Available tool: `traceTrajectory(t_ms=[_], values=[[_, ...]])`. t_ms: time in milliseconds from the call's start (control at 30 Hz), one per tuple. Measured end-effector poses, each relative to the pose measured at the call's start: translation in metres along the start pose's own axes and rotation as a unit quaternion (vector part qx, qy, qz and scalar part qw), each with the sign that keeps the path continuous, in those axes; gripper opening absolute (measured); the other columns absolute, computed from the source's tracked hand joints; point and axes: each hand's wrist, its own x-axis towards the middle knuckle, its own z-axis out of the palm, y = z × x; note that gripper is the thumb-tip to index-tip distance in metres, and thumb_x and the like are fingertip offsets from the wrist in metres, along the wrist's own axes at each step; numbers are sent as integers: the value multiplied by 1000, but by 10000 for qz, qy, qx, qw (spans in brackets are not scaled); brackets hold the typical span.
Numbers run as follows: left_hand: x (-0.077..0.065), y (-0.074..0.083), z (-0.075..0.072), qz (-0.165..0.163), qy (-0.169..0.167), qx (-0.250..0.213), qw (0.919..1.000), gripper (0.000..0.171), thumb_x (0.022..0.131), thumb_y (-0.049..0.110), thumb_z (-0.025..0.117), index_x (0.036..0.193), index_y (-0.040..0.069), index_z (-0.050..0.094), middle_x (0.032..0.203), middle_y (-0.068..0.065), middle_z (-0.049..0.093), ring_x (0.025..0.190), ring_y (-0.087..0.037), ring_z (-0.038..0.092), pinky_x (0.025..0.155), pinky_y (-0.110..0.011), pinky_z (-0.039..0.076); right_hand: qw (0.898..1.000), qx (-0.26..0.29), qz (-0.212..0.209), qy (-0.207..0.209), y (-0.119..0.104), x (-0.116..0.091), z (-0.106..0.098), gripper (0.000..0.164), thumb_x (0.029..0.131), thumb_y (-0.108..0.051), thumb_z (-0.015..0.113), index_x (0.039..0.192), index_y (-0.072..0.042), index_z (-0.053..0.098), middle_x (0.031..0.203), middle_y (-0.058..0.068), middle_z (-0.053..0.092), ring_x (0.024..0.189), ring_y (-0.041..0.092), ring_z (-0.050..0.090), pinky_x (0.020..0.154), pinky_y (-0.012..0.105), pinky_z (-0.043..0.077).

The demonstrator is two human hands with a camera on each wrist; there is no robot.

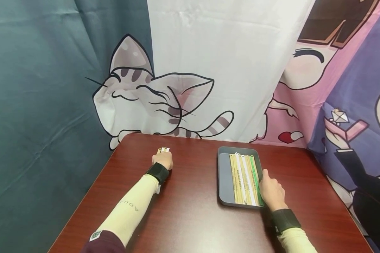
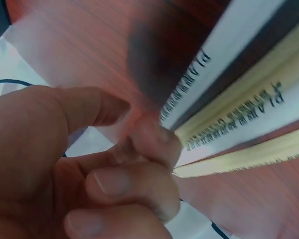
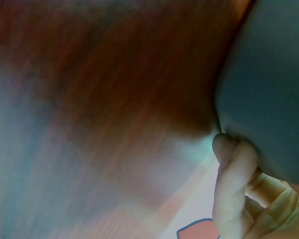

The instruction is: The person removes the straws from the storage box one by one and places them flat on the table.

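On the table's far left, my left hand [image 1: 163, 160] curls its fingers at a few long, narrow strips [image 2: 234, 117]. They are white and yellow, with dark print along them. Their far ends [image 1: 164, 149] poke out past the knuckles, and the fingers hide where they are gripped. My right hand [image 1: 272, 189] grips the right rim of a grey rectangular tray [image 1: 226, 175]. Seen from the right wrist, the fingers [image 3: 234, 184] bend against the tray's outer side [image 3: 269, 94]. Several similar strips [image 1: 245, 179], yellow, white and green, lie lengthwise in the tray's right part.
The reddish-brown wooden table [image 1: 190, 218] spans the space between both hands. Behind its far edge hangs a printed cloth [image 1: 234, 42] with a cartoon cat and figures. A dark green curtain [image 1: 35, 105] hangs along the left.
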Motion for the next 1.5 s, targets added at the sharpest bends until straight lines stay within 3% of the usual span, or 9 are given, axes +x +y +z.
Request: traceTrajectory(t_ms=[200,300,433,700,867,1067,1500], values=[[-8,21,-6,394,934,-264,9945,19,90,17,68,104,7,76,109,-18,74,95,-37,70,72,-56,55,10000,-42,65,-30,0,2,-1,18,98,-7,54,112,-6,43,72,15,56,59,31,53,50,43,40],[-14,40,-11,638,1429,-373,9870,15,90,18,68,96,7,76,101,-19,75,86,-40,72,67,-54,56,10000,-72,16,-20,0,4,-2,18,98,-7,54,112,-5,43,73,16,57,59,32,54,50,44,41],[-21,70,-17,971,1802,-466,9777,13,90,19,68,89,8,75,94,-18,75,80,-40,73,64,-52,55,10000,-66,-49,-41,-1,5,-2,20,98,-5,55,113,-5,42,73,17,57,59,32,54,49,45,41],[-39,130,-28,1685,1848,-401,9674,13,94,22,66,89,12,74,93,-12,75,78,-33,73,62,-47,56,9999,-84,15,-56,-1,5,-1,19,98,-5,53,112,-6,42,72,16,56,60,32,55,51,46,42],[-47,160,-34,1987,1953,-343,9598,15,96,25,68,85,15,72,83,-7,73,67,-24,69,56,-41,53,10000,-70,40,-37,-2,4,-1,18,98,-6,54,112,-6,42,73,16,57,60,32,56,51,46,42],[-55,187,-39,2230,1873,-497,9554,21,97,25,68,78,15,68,72,-3,66,55,-17,58,50,-37,48,9999,-85,126,-42,-4,4,-1,18,98,-6,54,111,-7,43,72,15,56,59,31,54,51,44,41],[-64,232,-36,2544,1851,-583,9474,21,98,27,65,82,16,71,84,-5,73,71,-24,71,58,-42,54,9998,-141,141,-40,-1,6,-1,19,98,-7,55,113,-7,43,75,18,59,61,34,58,51,47,44]])
